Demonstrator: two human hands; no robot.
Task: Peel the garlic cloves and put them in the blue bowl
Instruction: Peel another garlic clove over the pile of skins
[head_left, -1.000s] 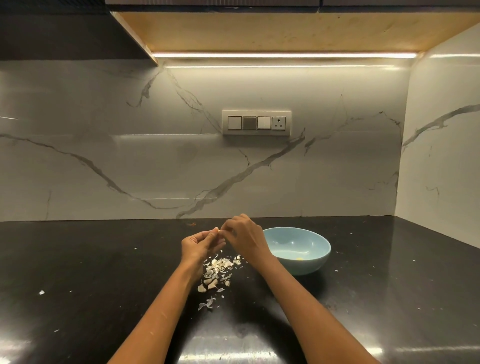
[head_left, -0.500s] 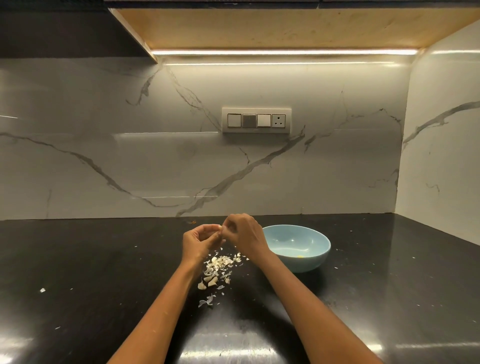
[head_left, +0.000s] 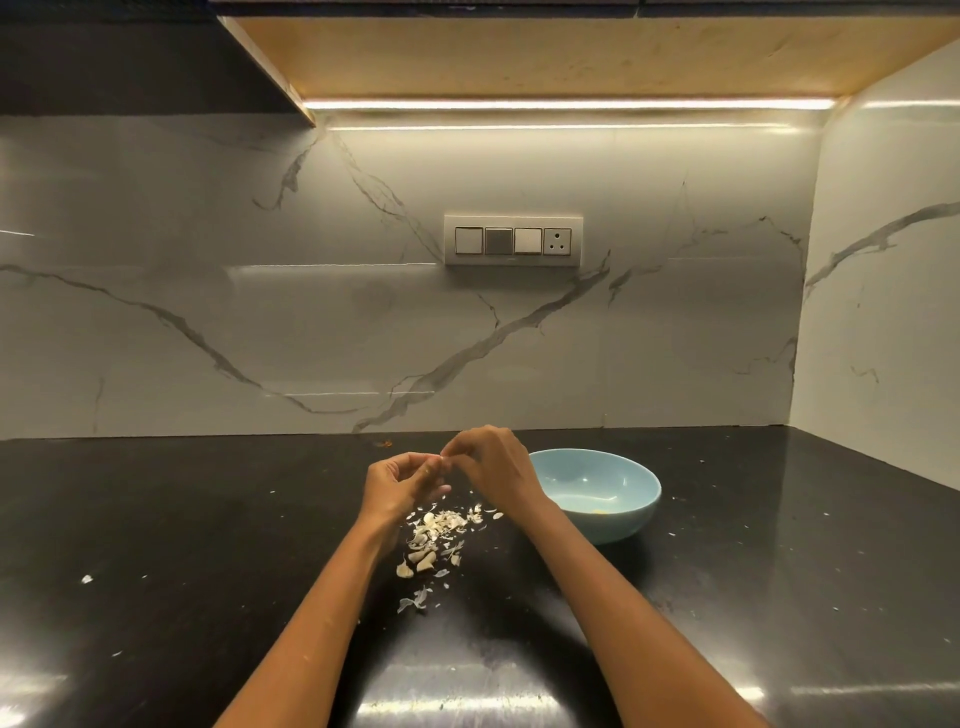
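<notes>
Showing no readable words, labels, brands or numbers anywhere. Carrying no visible marking on the switch plate (head_left: 513, 240), its three switches and socket too small for any lettering to be made out. Bearing no print on the blue bowl (head_left: 597, 493) either.
</notes>
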